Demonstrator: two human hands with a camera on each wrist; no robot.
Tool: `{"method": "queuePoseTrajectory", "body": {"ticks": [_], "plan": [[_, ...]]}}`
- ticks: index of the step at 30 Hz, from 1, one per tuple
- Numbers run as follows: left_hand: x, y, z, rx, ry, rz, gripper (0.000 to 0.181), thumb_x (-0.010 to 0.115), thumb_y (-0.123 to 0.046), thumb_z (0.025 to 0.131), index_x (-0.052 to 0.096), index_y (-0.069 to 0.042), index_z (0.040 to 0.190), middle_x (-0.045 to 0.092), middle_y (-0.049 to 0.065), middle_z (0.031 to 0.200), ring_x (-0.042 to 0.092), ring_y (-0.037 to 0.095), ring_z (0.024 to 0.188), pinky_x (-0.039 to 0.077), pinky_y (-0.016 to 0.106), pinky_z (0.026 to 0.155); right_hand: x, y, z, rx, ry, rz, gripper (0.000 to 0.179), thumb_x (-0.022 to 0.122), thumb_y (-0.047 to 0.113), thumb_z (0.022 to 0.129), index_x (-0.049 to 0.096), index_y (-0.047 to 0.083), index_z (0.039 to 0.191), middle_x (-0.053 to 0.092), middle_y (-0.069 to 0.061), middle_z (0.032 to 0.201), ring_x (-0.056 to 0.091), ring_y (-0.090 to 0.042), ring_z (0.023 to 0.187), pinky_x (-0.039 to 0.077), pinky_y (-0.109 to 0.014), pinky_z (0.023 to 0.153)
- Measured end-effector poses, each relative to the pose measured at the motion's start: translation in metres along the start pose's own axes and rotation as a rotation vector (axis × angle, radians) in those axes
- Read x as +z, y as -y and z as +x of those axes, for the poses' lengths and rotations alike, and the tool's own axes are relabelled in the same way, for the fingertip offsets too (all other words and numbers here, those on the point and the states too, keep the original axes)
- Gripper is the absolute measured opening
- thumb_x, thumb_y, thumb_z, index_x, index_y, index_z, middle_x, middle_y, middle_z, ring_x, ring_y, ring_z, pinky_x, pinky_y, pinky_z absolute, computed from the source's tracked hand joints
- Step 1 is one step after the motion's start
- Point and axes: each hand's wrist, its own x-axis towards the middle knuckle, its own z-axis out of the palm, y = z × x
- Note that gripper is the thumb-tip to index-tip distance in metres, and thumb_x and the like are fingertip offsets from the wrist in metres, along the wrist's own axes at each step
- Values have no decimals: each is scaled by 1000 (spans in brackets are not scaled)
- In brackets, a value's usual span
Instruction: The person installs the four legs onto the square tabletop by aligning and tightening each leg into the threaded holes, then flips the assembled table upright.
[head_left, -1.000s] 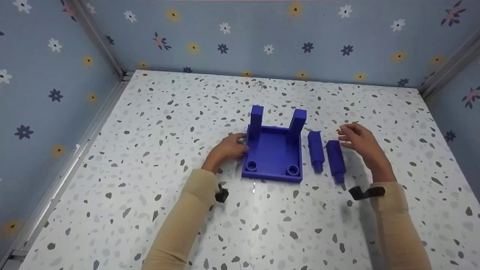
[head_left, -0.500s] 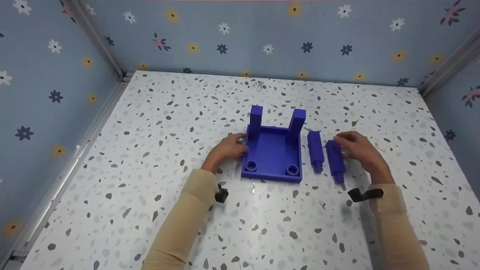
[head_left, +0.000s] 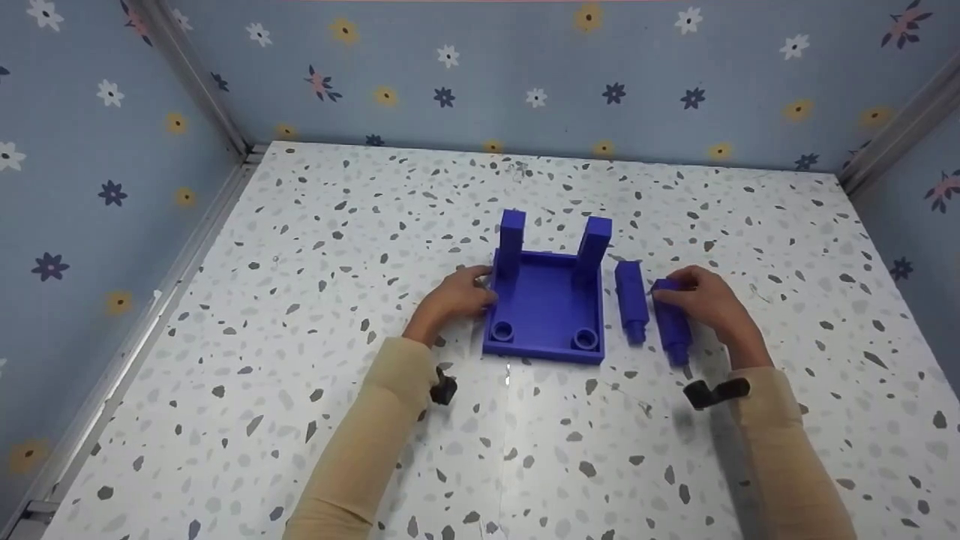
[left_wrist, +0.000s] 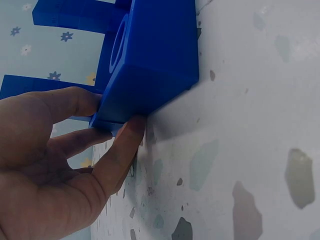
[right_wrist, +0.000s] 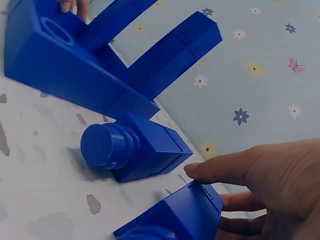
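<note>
A blue toy tabletop (head_left: pixel 546 304) lies upside down, two square legs standing upright at its far corners: the left leg (head_left: pixel 512 238) and the right leg (head_left: pixel 597 241). Round sockets fill its near corners, the left socket (head_left: pixel 502 331) and the right socket (head_left: pixel 586 340). My left hand (head_left: pixel 455 294) grips the tabletop's left edge, with thumb and fingers on its rim (left_wrist: pixel 150 82). On the right my right hand (head_left: pixel 709 301) pinches the outer loose leg (head_left: pixel 674 330) near its far end, thumb and fingers on opposite sides. Its threaded end points toward me.
A second loose leg (head_left: pixel 632 296) lies between the tabletop and the held leg, its threaded end (right_wrist: pixel 102 146) facing me. The speckled white table (head_left: pixel 360 225) is bordered by flowered panels (head_left: pixel 525 75) at the back and both sides.
My right hand has moved left and slightly nearer, from beside the outer loose leg to pinching it. The left hand and the tabletop stay where they were.
</note>
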Motion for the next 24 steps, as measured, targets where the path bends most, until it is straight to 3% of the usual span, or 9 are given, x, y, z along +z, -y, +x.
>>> {"method": "queuePoseTrajectory", "body": {"ticks": [8, 14, 19, 24], "plan": [[0, 0, 0, 0, -9, 30, 64, 54, -18, 85, 38, -9, 147, 55, 16, 132, 52, 28, 114, 42, 41, 102, -5, 0, -2, 52, 8, -21, 72, 65, 49, 86, 46, -3, 132, 50, -22, 129, 49, -32, 112, 42, -42, 95], [0, 0, 1, -11, -3, 20, 64, 55, -18, 85, 37, -10, 147, 55, 17, 131, 52, 28, 114, 42, 41, 102, -7, -6, 1, 88, 19, 105, 71, 64, 45, 88, 43, -4, 136, 49, -20, 130, 53, -22, 107, 47, -31, 91], [0, 0, 0, -10, -8, 10, 64, 55, -16, 85, 38, -10, 147, 55, 16, 130, 53, 28, 113, 41, 41, 102, -9, -11, 3, 101, 16, 150, 71, 62, 45, 89, 43, -2, 138, 49, -17, 130, 55, -10, 98, 49, -21, 84], [1, 0, -1, -8, -15, -14, 64, 56, -15, 85, 39, -11, 147, 56, 15, 129, 53, 27, 111, 42, 40, 101, -13, -13, 3, 92, 9, 194, 69, 62, 45, 89, 44, -1, 138, 53, -7, 116, 55, -3, 90, 50, -17, 78]]}}
